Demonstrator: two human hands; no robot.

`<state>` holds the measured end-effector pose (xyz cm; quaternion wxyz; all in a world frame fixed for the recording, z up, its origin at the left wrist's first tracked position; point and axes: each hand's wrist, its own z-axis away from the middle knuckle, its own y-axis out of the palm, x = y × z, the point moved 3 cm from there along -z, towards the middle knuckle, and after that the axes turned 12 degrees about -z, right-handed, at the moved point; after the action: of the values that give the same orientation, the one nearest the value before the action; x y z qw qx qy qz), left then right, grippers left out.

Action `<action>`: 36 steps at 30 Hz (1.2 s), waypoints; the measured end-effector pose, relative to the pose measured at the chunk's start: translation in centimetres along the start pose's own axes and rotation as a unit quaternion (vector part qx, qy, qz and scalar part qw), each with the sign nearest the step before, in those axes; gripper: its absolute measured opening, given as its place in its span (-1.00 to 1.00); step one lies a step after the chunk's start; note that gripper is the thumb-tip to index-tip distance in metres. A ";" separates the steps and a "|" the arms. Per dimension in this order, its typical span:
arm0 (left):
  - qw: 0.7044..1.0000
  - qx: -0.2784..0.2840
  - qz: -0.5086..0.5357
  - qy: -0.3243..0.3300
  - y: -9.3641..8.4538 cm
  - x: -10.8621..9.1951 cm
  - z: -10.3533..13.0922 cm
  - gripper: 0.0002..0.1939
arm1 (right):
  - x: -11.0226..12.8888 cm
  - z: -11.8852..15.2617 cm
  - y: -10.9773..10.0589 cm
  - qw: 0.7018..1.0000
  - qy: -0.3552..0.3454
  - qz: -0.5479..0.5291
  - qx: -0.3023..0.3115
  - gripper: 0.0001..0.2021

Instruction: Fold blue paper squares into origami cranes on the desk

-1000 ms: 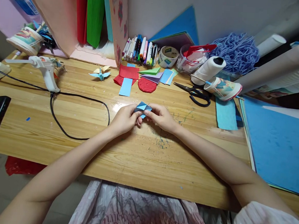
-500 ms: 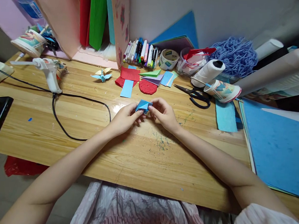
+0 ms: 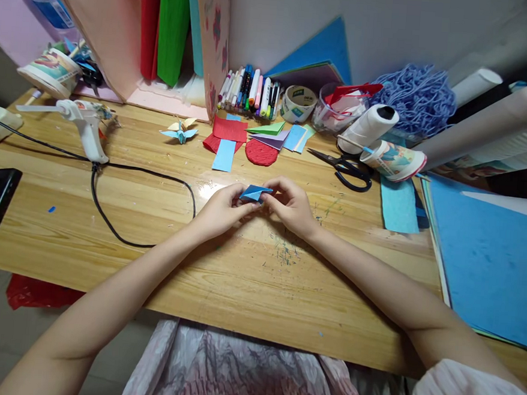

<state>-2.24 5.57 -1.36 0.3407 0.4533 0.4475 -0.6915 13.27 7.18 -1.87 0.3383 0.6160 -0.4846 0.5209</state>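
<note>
My left hand (image 3: 220, 209) and right hand (image 3: 290, 206) both pinch the blue folded paper (image 3: 255, 193) between them, flatter now than 0.5 s ago. Beyond my right hand, a clear tub (image 3: 330, 115) holds red ribbon.

Both hands — left hand (image 3: 221, 208), right hand (image 3: 290, 206) — pinch blue folded paper (image 3: 253, 193).

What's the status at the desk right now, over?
Left hand and right hand pinch the folded blue paper above the table. Nothing between them. Scissors lie apart.
</note>
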 end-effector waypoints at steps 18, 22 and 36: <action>0.983 0.032 0.169 -0.064 -1.5 0.0 0.1 -0.65 | 1.1 0.3 -0.1 0.973 -0.176 0.118 0.087 -0.84; 0.986 0.001 0.161 -0.051 -1.7 -0.7 0.2 -0.62 | 0.9 0.3 -0.3 0.970 -0.194 0.110 0.098 -0.87; 0.989 -0.117 0.084 0.033 -1.3 -0.6 0.1 -0.67 | 1.1 -0.1 -0.3 0.988 -0.132 0.082 0.021 -0.93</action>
<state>-3.25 5.98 -0.38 0.4332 0.4693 0.4965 -0.5879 13.50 7.12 -0.70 0.2147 0.6447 -0.5626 0.4708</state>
